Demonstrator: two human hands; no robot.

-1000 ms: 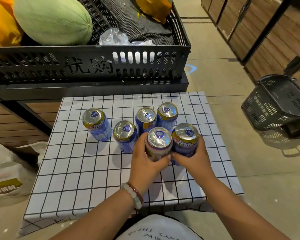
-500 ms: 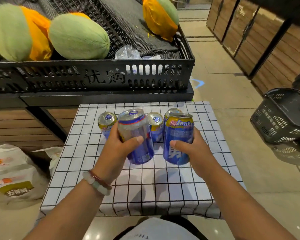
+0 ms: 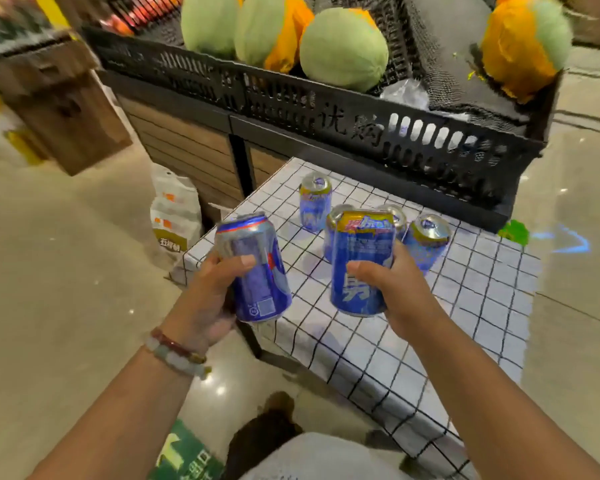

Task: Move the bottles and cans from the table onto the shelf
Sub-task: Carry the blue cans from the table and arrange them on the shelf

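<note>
My left hand (image 3: 205,296) grips a blue and silver can (image 3: 257,271), lifted off the table and held over its left edge. My right hand (image 3: 395,289) grips a blue can with a yellow top band (image 3: 361,261), raised above the table. Several more blue cans stay upright on the white grid-patterned table (image 3: 447,323): one apart at the back (image 3: 315,201), one at the right (image 3: 426,240), and others partly hidden behind the can in my right hand.
A black crate stand (image 3: 326,112) with green melons (image 3: 343,50) sits behind the table. A white sack (image 3: 175,216) lies on the floor to the table's left. A wooden display (image 3: 66,109) stands at far left. Tiled floor surrounds the table.
Both hands have lifted their cans off the table and carried them left. My view has swung to the left, so the table now sits to the right.
</note>
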